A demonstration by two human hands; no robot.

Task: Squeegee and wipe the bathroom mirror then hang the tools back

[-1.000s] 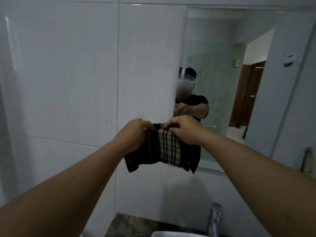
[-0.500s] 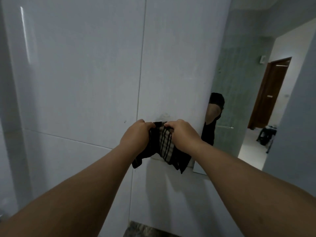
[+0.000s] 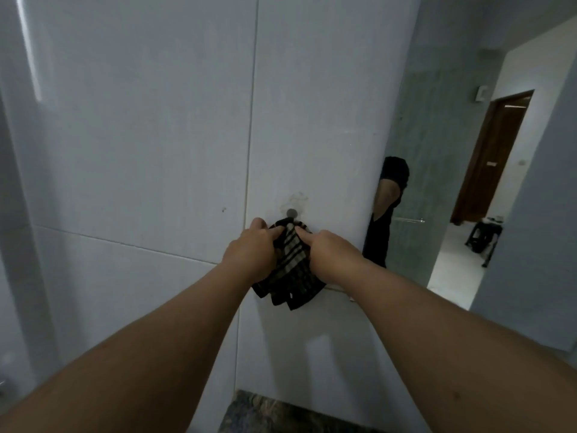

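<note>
A dark checked cloth (image 3: 292, 270) with pale stripes hangs bunched against the white tiled wall. Its top edge sits just under a small round wall hook (image 3: 291, 212). My left hand (image 3: 249, 254) grips the cloth's left side and my right hand (image 3: 327, 254) grips its right side, fingertips pinching the top near the hook. The bathroom mirror (image 3: 452, 151) fills the right of the view, its left edge just right of my hands. No squeegee is in view.
The mirror reflects a person's dark sleeve (image 3: 393, 173), a wooden door (image 3: 490, 157) and a dark stool (image 3: 485, 235). A dark stone counter (image 3: 265, 414) edge shows at the bottom. Tile wall (image 3: 140, 135) spreads to the left.
Both hands have bunched the cloth together and carried it closer to the wall, up under the hook. The view has turned left, so less mirror shows and the tap is out of sight.
</note>
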